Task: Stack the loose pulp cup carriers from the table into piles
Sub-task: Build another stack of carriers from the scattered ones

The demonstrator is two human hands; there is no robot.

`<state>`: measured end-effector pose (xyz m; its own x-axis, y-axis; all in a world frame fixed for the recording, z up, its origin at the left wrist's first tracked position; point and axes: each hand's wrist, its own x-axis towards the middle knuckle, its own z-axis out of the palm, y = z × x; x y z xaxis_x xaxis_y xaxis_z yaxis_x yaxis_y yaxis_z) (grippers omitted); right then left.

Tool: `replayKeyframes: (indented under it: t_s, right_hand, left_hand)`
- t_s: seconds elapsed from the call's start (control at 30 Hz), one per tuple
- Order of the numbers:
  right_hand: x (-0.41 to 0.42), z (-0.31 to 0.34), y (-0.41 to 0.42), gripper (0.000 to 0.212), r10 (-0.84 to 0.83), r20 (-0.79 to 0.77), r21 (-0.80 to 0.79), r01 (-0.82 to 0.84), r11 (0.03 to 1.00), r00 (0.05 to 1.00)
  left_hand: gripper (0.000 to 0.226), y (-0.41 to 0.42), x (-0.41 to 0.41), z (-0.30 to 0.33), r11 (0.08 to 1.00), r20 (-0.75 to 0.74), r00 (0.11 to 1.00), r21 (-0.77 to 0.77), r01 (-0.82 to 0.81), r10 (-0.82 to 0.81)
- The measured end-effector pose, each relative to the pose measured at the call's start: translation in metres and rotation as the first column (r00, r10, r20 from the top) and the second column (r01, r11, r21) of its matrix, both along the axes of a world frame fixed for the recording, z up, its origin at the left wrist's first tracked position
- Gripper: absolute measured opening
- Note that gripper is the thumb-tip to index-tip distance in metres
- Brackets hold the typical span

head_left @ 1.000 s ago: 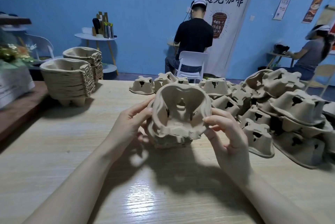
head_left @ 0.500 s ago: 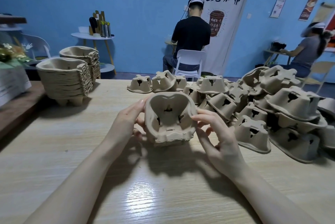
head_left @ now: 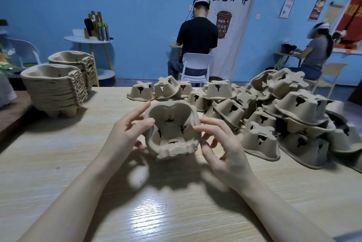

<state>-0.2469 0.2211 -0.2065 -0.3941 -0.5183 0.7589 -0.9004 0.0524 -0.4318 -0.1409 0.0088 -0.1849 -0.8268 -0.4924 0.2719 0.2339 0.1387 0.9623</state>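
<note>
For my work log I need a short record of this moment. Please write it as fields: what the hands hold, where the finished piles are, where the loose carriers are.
held item: small stack of carriers, open side up, low over the table
left hand: fingers on the stack's left rim
right hand: fingertips at the stack's right rim
finished piles: near pile and far pile, at the table's left, open side up
loose carriers: heap at the right and back, mostly upside down
</note>
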Motion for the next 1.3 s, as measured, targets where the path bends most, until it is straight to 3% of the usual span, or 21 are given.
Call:
replayKeyframes:
  t_s: [0.07,0.2,0.33,0.43,0.5,0.6,0.77,1.03,1.2,1.3]
  right_hand:
    - [0.001,0.001,0.0,0.035,0.001,0.01,0.002,-0.001,1.0,1.0]
    - [0.001,0.004,0.003,0.037,-0.072,0.004,-0.007,0.072,0.997,0.997]
    - [-0.016,0.016,0.025,0.029,-0.356,0.051,-0.015,0.357,0.934,0.933]
    - [-0.042,0.025,0.052,0.025,-0.622,0.075,0.199,0.599,0.775,0.78]
    - [-0.057,0.032,0.066,0.026,-0.691,0.031,0.416,0.62,0.666,0.722]
    - [-0.07,0.046,0.074,0.033,-0.704,-0.037,0.616,0.571,0.543,0.71]
    - [-0.072,0.065,0.074,0.048,-0.679,-0.137,0.757,0.519,0.398,0.721]
    - [-0.056,0.064,0.081,0.067,-0.592,-0.18,0.657,0.544,0.522,0.785]
    - [-0.043,0.057,0.075,0.067,-0.432,0.053,0.329,0.393,0.859,0.9]
    - [-0.034,0.043,0.067,0.077,-0.318,0.135,0.225,0.283,0.932,0.938]
  left_hand:
    - [0.049,0.0,0.0,-0.001,1.0,-0.01,1.0,-0.006,-0.016,0.016]
    - [0.051,-0.001,0.001,-0.001,0.999,-0.008,0.999,-0.03,-0.031,0.031]
    - [0.045,-0.002,0.0,-0.001,0.999,-0.011,1.0,-0.033,-0.025,0.025]
    - [0.037,-0.004,-0.002,-0.003,0.999,-0.023,0.999,-0.033,-0.027,0.026]
    - [0.035,-0.004,-0.003,-0.003,0.999,-0.027,0.999,-0.026,-0.037,0.036]
    - [0.036,-0.003,-0.003,-0.003,0.999,-0.023,0.999,-0.038,-0.036,0.035]
    - [0.037,-0.005,-0.003,-0.005,0.999,-0.025,0.999,-0.023,-0.034,0.034]
    - [0.035,-0.006,-0.003,-0.005,1.0,-0.027,0.999,-0.022,-0.019,0.019]
    - [0.036,-0.005,-0.003,-0.004,0.999,-0.03,0.999,-0.032,-0.024,0.023]
    - [0.036,-0.005,-0.003,-0.004,0.999,-0.03,0.999,-0.035,-0.025,0.024]
